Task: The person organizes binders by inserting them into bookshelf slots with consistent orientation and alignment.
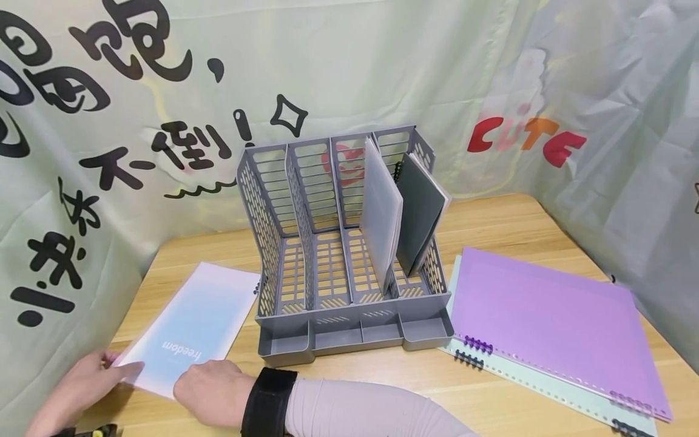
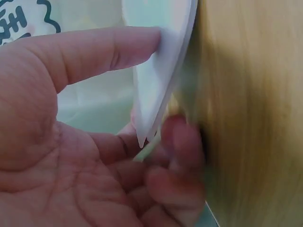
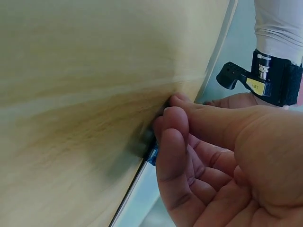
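A pale blue and white notebook marked "freedom", upside down to me, lies left of the grey desktop organizer. My left hand holds its near left corner, thumb on the cover and the other fingers beneath. Seen edge-on in the left wrist view, the notebook bends slightly near that grip. At the near right corner, my right hand has its fingers curled on the edge; thumb and fingertips meet in the right wrist view, and the pinched part is hidden behind the fingers.
Two notebooks, one whitish and one dark green, stand in the organizer's right-hand slots. On the right, a purple notebook overlaps a mint-green one. A printed cloth hangs behind the wooden table.
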{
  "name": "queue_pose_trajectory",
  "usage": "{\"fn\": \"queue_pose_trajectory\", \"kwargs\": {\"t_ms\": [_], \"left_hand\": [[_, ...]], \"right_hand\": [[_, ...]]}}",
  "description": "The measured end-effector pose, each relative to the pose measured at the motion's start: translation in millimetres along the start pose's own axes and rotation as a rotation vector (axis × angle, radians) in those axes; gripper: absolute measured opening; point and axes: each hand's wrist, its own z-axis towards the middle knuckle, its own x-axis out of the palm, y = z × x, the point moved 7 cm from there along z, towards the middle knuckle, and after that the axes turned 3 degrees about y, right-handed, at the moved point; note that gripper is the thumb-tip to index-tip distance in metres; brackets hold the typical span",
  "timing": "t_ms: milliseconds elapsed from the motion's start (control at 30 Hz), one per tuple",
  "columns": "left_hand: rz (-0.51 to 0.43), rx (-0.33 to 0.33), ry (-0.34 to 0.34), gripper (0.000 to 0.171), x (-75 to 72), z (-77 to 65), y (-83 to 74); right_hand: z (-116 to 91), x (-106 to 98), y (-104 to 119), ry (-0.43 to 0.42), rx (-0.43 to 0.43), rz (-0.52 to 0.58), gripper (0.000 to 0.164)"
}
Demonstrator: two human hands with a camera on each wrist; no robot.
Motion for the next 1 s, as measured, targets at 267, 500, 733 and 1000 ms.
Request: {"fn": "queue_pose_trajectory", "kwargs": {"t_ms": [267, 500, 733, 1000], "left_hand": [[-0.241, -0.029, -0.087, 0.080, 0.7, -5.2, 8.9], [-0.324, -0.046, -0.076, 0.064, 5.2, -15.6, 4.3], [-0.370, 0.024, -0.035, 0.054, 10.4, -24.6, -11.1], [-0.446, 0.137, -0.098, 0.055, 7.1, -30.8, -24.0]], "right_hand": [[-0.5, -3.4, 6.2, -0.071, -0.044, -0.057, 0.021], [3.0, -5.3, 7.7, -0.116, -0.037, -0.022, 0.019], [7.1, -9.9, 7.5, -0.156, -0.035, 0.021, 0.022], [10.3, -12.9, 8.8, -0.155, -0.054, 0.046, 0.023]]}}
